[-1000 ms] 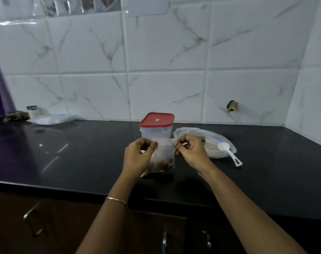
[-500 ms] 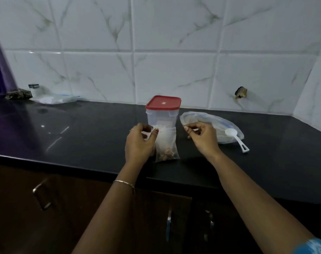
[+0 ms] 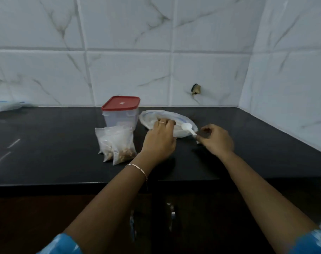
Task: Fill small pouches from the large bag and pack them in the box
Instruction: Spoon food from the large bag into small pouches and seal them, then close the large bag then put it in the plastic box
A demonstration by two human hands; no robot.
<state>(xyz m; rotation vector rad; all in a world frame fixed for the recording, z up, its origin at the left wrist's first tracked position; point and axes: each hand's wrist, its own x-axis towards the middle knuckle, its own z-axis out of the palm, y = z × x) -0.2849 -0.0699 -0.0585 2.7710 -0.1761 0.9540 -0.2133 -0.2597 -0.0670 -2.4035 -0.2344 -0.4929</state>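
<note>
— On the black worktop (image 3: pixel 46 143), what is sitting where?

— Toward the back, near the tiled wall, a clear box (image 3: pixel 120 116) with a red lid (image 3: pixel 121 103) is standing upright, lid on. Just in front of it, small filled pouches (image 3: pixel 117 145) are leaning together, brownish contents settling at their bottoms; exactly how many I cannot tell, as they are overlapping. Right of the box, the large bag (image 3: pixel 167 121) is lying flat.

— And the hands?

— The left hand (image 3: pixel 160 140) is reaching over the near edge of the large bag, fingers curling down onto the plastic; a ring is showing on one finger and a thin bracelet (image 3: pixel 137 168) is circling the wrist. Whether it is gripping the bag or merely pressing on it, I cannot tell.

— The right one?

— The right hand (image 3: pixel 217 140) is pinching the handle end of a white scoop (image 3: pixel 188 128) between thumb and fingertips. The scoop's bowl is resting on top of the large bag, pointing toward the left hand.

— Anything else?

— Blue sleeves are showing at the bottom corners, and some pale plastic (image 3: pixel 4 107) is lying at the far left edge, too blurred to identify.
</note>
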